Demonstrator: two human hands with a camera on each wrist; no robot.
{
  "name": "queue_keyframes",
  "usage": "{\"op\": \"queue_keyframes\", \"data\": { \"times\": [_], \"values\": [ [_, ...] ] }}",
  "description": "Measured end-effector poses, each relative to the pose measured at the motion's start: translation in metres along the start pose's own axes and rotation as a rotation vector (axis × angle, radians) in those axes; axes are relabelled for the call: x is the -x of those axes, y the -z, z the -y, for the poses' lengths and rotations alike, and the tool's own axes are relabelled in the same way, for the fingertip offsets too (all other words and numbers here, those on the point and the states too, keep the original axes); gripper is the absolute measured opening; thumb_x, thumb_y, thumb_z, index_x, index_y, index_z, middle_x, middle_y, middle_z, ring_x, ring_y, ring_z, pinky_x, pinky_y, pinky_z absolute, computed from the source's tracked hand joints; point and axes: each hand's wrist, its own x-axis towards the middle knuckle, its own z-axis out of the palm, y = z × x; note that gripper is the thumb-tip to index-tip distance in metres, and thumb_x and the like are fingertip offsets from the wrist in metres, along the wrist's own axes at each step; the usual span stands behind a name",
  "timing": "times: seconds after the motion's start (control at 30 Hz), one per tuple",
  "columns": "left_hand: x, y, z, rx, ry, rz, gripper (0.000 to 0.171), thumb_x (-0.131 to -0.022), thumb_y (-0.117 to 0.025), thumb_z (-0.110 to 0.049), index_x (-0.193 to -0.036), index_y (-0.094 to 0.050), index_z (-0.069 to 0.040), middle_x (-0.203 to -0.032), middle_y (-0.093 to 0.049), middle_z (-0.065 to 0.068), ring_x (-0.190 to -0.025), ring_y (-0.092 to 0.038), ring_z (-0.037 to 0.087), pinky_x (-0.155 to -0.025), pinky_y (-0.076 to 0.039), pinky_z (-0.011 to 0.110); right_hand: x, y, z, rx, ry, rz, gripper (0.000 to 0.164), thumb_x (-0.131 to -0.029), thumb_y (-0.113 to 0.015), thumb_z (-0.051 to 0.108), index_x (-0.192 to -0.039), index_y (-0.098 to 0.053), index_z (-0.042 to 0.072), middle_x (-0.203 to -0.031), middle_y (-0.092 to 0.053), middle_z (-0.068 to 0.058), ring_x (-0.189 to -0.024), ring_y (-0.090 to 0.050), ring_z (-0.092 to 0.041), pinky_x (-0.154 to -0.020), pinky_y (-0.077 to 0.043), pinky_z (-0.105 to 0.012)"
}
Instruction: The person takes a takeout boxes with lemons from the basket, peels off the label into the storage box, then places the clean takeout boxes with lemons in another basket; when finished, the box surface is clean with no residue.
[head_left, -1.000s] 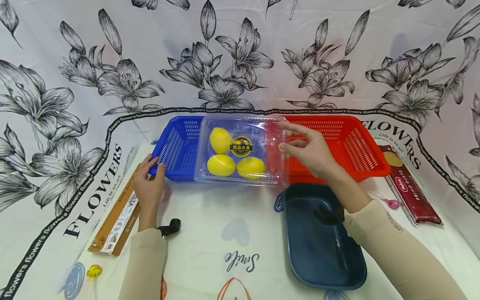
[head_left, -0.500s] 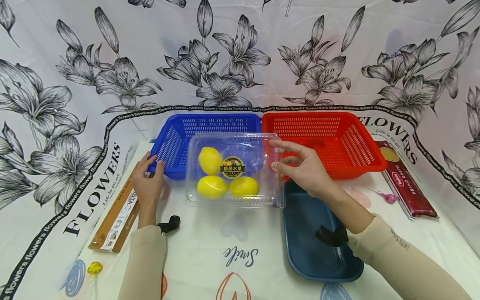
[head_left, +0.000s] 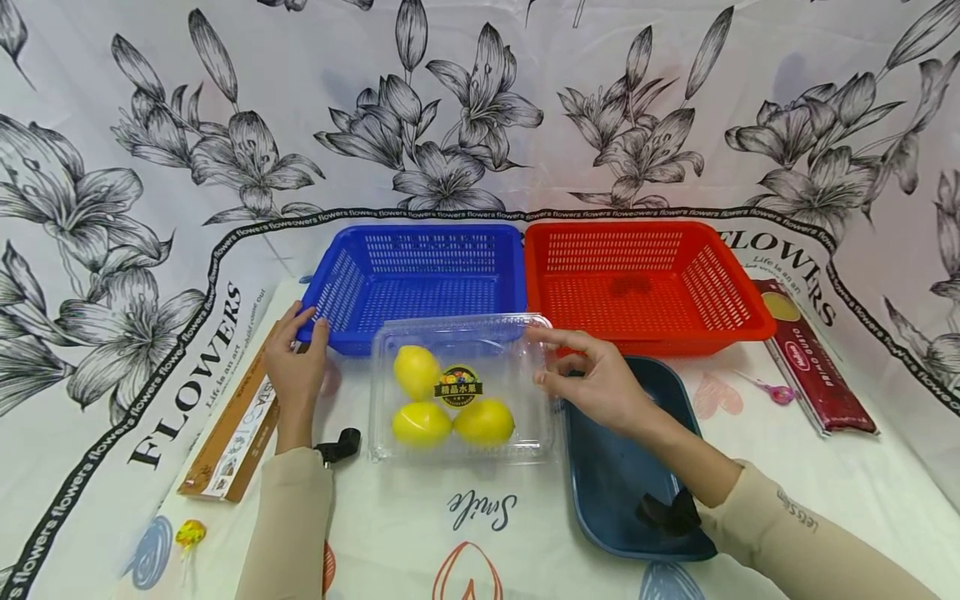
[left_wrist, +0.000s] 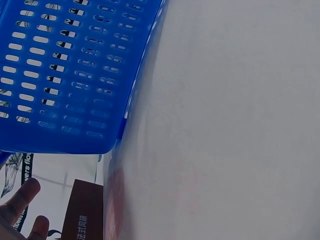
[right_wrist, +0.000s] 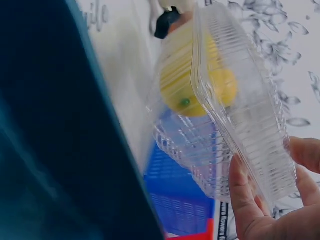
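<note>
On the tabletop (head_left: 405,508), the red basket (head_left: 600,254) stands just beside the blue basket (head_left: 435,287), and the dark blue tray (head_left: 626,492) lies in front of the red one. The clear box (head_left: 498,367) is before the blue basket, its right edge held in the grip of the right hand (head_left: 600,383). The left hand (head_left: 296,358), with grip released, is at the blue basket's corner. Inside the box are three lemons (head_left: 484,422).
</note>
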Motion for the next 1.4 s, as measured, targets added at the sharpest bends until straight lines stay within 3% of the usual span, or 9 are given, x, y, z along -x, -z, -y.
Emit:
{"op": "queue_keyframes", "data": {
  "times": [0.27,0.57,0.83,1.1,1.4],
  "values": [
    [0.0,0.0,-0.002,0.004,0.008,0.004,0.036,-0.095,-0.068,-0.035,-0.126,-0.074,-0.016,-0.146,-0.06,-0.011,-0.139,-0.054,0.013,-0.108,-0.051,0.037,0.008,-0.009,-0.015,-0.013,-0.018,0.038,0.053,-0.092,-0.073,0.006,-0.142,-0.06,0.011,-0.14,-0.058,-0.018,-0.088,-0.069,-0.022,-0.075,-0.062,-0.029],
    [-0.002,-0.002,-0.004,0.01,-0.002,0.002,0.038,-0.095,-0.068,-0.036,-0.126,-0.074,-0.015,-0.146,-0.06,-0.01,-0.139,-0.053,0.012,-0.111,-0.05,0.039,0.008,-0.016,-0.027,-0.009,-0.089,0.042,0.052,-0.091,-0.075,0.008,-0.141,-0.061,0.011,-0.13,-0.052,-0.026,-0.074,-0.07,-0.022,-0.071,-0.061,-0.032],
    [-0.003,-0.002,-0.005,0.005,0.019,0.006,0.04,-0.096,-0.066,-0.037,-0.128,-0.073,-0.015,-0.147,-0.059,-0.013,-0.139,-0.052,0.01,-0.112,-0.048,0.039,0.002,-0.016,-0.032,0.022,-0.147,0.057,0.051,-0.088,-0.079,0.015,-0.137,-0.064,0.015,-0.123,-0.053,-0.019,-0.076,-0.067,-0.02,-0.071,-0.063,-0.038],
    [-0.001,0.0,-0.004,0.018,0.016,0.008,0.039,-0.095,-0.068,-0.038,-0.128,-0.073,-0.016,-0.148,-0.059,-0.009,-0.14,-0.053,0.012,-0.11,-0.049,0.042,-0.003,-0.014,-0.033,0.167,-0.127,0.065,0.052,-0.084,-0.085,0.023,-0.133,-0.068,0.022,-0.119,-0.062,-0.016,-0.073,-0.061,-0.019,-0.057,-0.054,-0.027],
    [-0.001,-0.002,0.001,0.003,-0.016,-0.004,0.039,-0.094,-0.069,-0.036,-0.126,-0.074,-0.014,-0.145,-0.061,-0.011,-0.138,-0.054,0.012,-0.109,-0.051,0.041,-0.004,-0.013,-0.036,0.222,-0.141,0.105,0.055,-0.084,-0.085,0.025,-0.135,-0.067,0.021,-0.122,-0.06,-0.02,-0.053,-0.058,-0.021,-0.046,-0.054,-0.034]
  ]
}}
